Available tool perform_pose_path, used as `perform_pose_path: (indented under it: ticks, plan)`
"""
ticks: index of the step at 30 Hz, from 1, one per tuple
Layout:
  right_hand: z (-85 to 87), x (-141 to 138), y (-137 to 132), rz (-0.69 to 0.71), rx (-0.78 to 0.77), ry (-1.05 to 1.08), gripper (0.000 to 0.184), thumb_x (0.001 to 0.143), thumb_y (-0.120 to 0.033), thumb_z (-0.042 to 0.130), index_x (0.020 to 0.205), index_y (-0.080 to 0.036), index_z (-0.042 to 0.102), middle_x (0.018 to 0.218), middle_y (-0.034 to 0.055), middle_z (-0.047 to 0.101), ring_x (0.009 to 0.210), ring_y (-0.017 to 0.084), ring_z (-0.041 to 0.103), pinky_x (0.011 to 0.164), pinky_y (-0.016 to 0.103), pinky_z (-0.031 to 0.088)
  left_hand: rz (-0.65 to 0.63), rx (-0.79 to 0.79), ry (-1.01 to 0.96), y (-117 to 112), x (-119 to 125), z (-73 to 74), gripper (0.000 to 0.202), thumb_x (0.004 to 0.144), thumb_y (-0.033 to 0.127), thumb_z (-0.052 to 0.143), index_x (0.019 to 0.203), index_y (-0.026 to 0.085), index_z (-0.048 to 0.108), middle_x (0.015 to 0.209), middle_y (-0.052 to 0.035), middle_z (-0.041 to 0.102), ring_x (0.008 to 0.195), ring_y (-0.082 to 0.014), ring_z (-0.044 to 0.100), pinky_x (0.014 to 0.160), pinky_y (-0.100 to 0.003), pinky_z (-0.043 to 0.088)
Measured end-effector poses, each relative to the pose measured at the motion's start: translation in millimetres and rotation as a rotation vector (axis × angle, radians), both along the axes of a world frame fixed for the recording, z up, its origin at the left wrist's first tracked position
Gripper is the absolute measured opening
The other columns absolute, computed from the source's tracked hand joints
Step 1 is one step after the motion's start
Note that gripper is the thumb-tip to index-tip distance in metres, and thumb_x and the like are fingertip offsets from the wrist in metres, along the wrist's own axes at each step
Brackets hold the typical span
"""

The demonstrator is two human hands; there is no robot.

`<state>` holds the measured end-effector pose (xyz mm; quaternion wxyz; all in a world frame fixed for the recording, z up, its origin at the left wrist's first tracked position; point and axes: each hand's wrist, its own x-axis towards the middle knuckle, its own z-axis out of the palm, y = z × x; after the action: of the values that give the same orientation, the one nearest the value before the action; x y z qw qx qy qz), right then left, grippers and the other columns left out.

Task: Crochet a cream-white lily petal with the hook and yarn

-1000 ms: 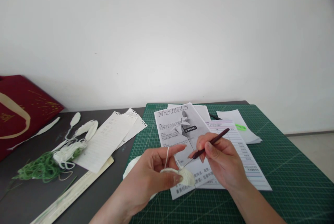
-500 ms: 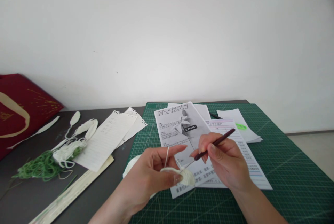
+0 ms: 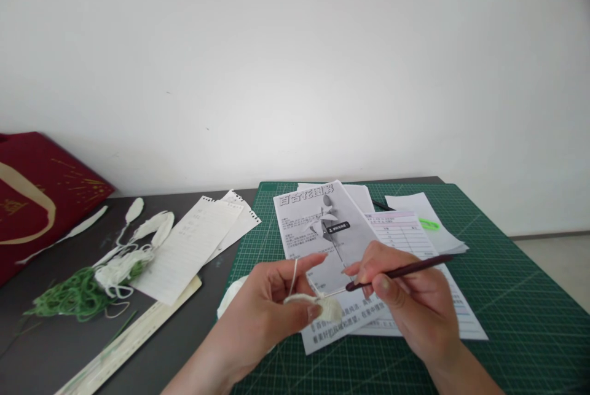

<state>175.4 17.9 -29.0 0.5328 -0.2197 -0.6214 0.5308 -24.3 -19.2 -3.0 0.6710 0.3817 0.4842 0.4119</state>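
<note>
Right hand point(image 3: 417, 303) | crochet hook point(image 3: 420, 265) points left, axis slanting | tip unclear

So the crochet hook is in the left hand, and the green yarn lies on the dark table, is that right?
One slip: the head view shows the crochet hook in the right hand; the left hand pinches the white crochet piece. The green yarn lies on the dark table.
</note>
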Motion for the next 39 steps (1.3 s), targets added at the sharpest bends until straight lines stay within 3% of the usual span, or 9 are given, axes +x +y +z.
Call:
perform_pose_path:
  ticks: [5, 9, 12, 16, 20, 23, 32, 36, 39]
  plan:
    - [6.6, -1.0, -6.8, -0.085, 0.177, -0.116, 0.017, 0.087, -0.01, 0.054, 0.093, -0.019, 0.067, 0.076, 0.0029, 0.064, 0.072, 0.018, 0.059, 0.075, 0.041, 0.053, 0.024, 0.002, 0.081, 1.5, 2.1, 0.5, 0.041, 0.064, 0.021, 0.075, 0.105, 0.02, 0.073, 0.06, 0.0069, 0.049, 0.054, -0.0082, 0.042, 0.057, -0.023, 0.036]
    - [16.8, -6.4, -13.3, -0.194, 0.467, -0.278, 0.018, 0.083, -0.003, 0.054, 0.092, -0.013, 0.066, 0.072, 0.0053, 0.066, 0.068, 0.017, 0.062, 0.074, 0.039, 0.057, 0.068, 0.063, 0.211, 3.9, 5.6, 3.0, 0.005, 0.064, 0.019, 0.073, 0.064, 0.017, 0.068, 0.056, 0.0054, 0.05, 0.063, -0.0127, 0.051, 0.085, -0.034, 0.042]
    - [18.7, -12.0, -19.1, -0.308, 0.673, -0.435, 0.015, 0.086, -0.004, 0.053, 0.091, -0.012, 0.064, 0.07, 0.0067, 0.07, 0.063, 0.016, 0.065, 0.078, 0.036, 0.059, 0.093, 0.148, 0.327, 5.3, 7.4, 1.6, 0.015, 0.067, 0.02, 0.068, 0.054, 0.019, 0.06, 0.053, 0.0046, 0.048, 0.071, -0.0166, 0.056, 0.099, -0.038, 0.035]
    - [12.4, -18.1, -23.7, -0.425, 0.967, -0.558, 0.012, 0.089, -0.01, 0.053, 0.088, -0.012, 0.064, 0.063, 0.0039, 0.072, 0.059, 0.015, 0.068, 0.077, 0.032, 0.062, 0.156, 0.205, 0.461, 4.7, 9.0, -3.9, 0.009, 0.071, 0.021, 0.062, 0.072, 0.016, 0.069, 0.057, 0.0045, 0.05, 0.063, -0.0155, 0.054, 0.095, -0.04, 0.04]
    - [8.2, -21.4, -22.8, -0.466, 1.14, -0.66, 0.016, 0.091, -0.012, 0.053, 0.082, -0.013, 0.066, 0.065, 0.0024, 0.074, 0.059, 0.014, 0.069, 0.075, 0.031, 0.064, 0.214, 0.227, 0.572, 3.3, 8.4, -7.6, 0.045, 0.075, 0.024, 0.059, 0.118, 0.012, 0.065, 0.063, 0.0029, 0.055, 0.064, -0.017, 0.053, 0.073, -0.033, 0.048]
    - [9.1, -23.1, -20.4, -0.468, 1.242, -0.671, 0.018, 0.091, -0.01, 0.054, 0.079, -0.014, 0.067, 0.064, 0.0007, 0.074, 0.058, 0.012, 0.068, 0.076, 0.029, 0.064, 0.245, 0.272, 0.616, 3.7, 6.5, -9.7, 0.051, 0.077, 0.023, 0.058, 0.127, 0.012, 0.06, 0.064, 0.0025, 0.057, 0.065, -0.0171, 0.054, 0.069, -0.031, 0.048]
    - [13.8, -17.7, -19.5, -0.404, 1.199, -0.701, 0.019, 0.091, -0.007, 0.052, 0.089, -0.012, 0.07, 0.079, 0.0055, 0.079, 0.075, 0.016, 0.074, 0.079, 0.027, 0.063, 0.487, 0.332, 0.391, -3.9, 13.0, -9.6, 0.051, 0.073, 0.027, 0.071, 0.123, 0.02, 0.064, 0.065, 0.0036, 0.06, 0.066, -0.0151, 0.056, 0.074, -0.028, 0.047]
    - [8.8, -18.6, -10.9, -0.372, 1.022, -0.475, 0.019, 0.087, -0.005, 0.053, 0.097, -0.007, 0.068, 0.081, 0.0116, 0.078, 0.079, 0.02, 0.074, 0.075, 0.027, 0.064, 0.541, 0.314, 0.222, -3.4, 17.0, -6.7, 0.045, 0.07, 0.025, 0.075, 0.115, 0.023, 0.069, 0.066, 0.0042, 0.064, 0.072, -0.0149, 0.059, 0.085, -0.029, 0.045]
    - [8.9, -19.4, -2.5, -0.291, 0.97, -0.344, 0.023, 0.084, -0.002, 0.051, 0.101, -0.005, 0.066, 0.082, 0.0147, 0.077, 0.082, 0.021, 0.074, 0.074, 0.029, 0.063, 0.482, 0.2, 0.006, 0.9, 15.5, -3.4, 0.044, 0.066, 0.021, 0.08, 0.11, 0.025, 0.072, 0.062, 0.0057, 0.063, 0.066, -0.0115, 0.058, 0.081, -0.026, 0.046]
